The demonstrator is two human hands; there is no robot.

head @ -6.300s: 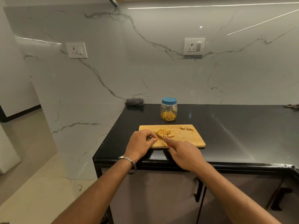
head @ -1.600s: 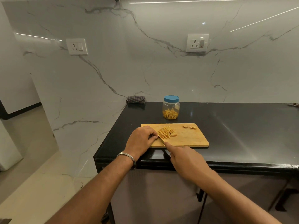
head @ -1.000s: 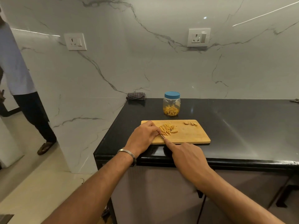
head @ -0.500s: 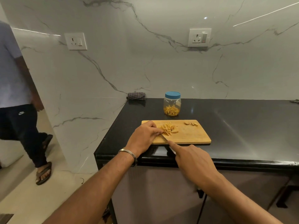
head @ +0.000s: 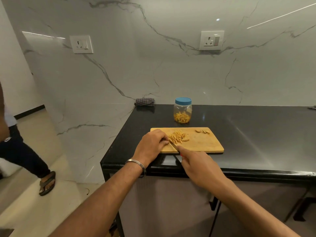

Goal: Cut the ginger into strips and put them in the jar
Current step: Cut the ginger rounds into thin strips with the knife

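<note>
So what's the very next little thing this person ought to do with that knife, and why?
Probably one more slice. The right hand holds the knife with its blade at the left edge of the ginger strips on the cutting board, and the left hand is curled beside it as if steadying a piece. The jar has its blue lid on, so filling comes later.

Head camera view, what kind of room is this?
Most likely a home kitchen: a black stone counter carries a wooden cutting board with ginger strips, and the marble-look wall has power sockets.
</note>
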